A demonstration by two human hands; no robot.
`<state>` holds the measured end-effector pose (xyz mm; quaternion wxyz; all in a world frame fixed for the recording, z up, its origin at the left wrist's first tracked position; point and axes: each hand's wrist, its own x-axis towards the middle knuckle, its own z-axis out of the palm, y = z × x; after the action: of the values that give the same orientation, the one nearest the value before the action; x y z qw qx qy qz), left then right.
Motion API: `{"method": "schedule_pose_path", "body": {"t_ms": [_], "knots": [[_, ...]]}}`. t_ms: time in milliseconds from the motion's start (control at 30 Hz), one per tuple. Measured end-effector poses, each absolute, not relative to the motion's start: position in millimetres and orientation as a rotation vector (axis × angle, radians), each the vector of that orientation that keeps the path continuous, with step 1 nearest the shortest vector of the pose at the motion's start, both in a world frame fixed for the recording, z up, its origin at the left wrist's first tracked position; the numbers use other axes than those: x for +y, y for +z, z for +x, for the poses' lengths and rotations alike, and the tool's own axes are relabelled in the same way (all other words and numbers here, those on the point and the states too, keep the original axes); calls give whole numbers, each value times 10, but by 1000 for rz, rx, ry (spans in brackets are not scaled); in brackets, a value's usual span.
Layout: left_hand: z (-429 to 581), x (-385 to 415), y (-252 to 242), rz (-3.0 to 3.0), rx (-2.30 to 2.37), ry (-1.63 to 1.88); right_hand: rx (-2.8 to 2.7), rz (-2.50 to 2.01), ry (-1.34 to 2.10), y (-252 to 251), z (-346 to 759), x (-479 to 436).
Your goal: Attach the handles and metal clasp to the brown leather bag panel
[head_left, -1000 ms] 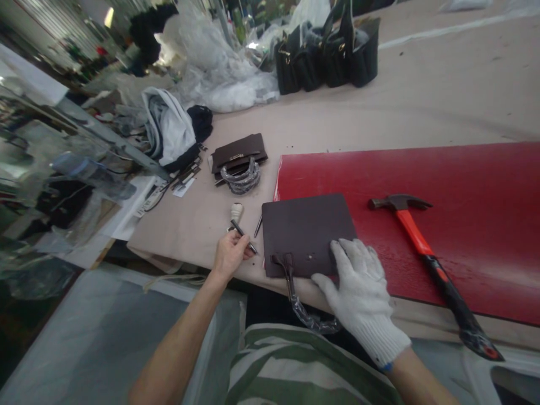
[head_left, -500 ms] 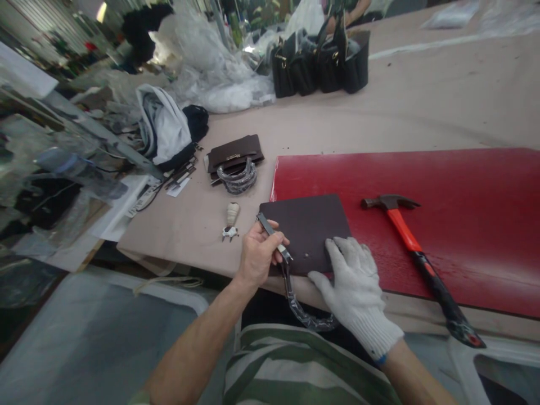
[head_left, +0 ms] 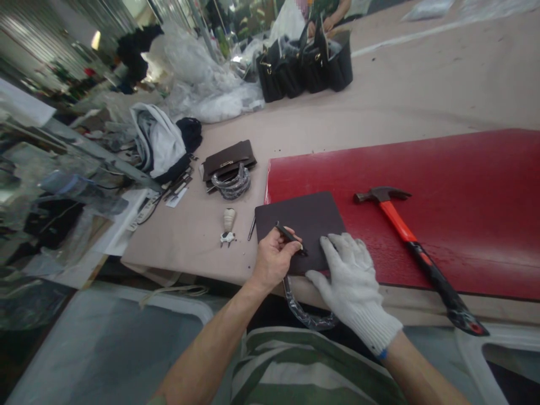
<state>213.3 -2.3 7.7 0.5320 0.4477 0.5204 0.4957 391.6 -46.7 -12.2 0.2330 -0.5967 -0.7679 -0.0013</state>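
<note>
A dark brown leather panel (head_left: 301,214) lies at the table's front edge, partly over a red board. My bare left hand (head_left: 273,260) pinches a slim dark metal tool (head_left: 285,230), its tip down at the panel's surface. What kind of tool it is I cannot make out. My right hand (head_left: 352,281), in a white knitted glove, rests flat with fingers stretched over the panel's lower right corner. Below the panel a plastic-wrapped handle (head_left: 306,319) hangs off the table edge. Just left of the panel lies a thin dark rod (head_left: 252,229).
The red board (head_left: 447,163) carries a claw hammer (head_left: 407,233) with an orange and black handle. A small pronged tool (head_left: 228,228) and a brown bag piece (head_left: 228,160) with wrapped handles lie left. Black handbags (head_left: 306,70) stand farther back, near another person's hands (head_left: 323,25).
My left hand has moved right with the slim tool, bringing its tip onto the panel. The gloved hand stays on the panel. The view has tilted slightly.
</note>
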Motion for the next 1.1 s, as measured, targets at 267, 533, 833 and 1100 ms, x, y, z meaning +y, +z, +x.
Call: {"method": "schedule_pose_path", "body": {"t_ms": [267,533,833,1100], "knots": [[2160,-48,77,1141,1310,1184,-2093,-1621,13,-137,3919,-471],[2164,-92,84,1342,1335,1130,-2071,-1586,130,-88,3947,-479],[2128,-127,55,1694,1324,1087,-1735,-1970,70,272,4755,-396],[2146,-136,9,1884,1319,1103,-2001,-2497,190,368,5207,-142]]}}
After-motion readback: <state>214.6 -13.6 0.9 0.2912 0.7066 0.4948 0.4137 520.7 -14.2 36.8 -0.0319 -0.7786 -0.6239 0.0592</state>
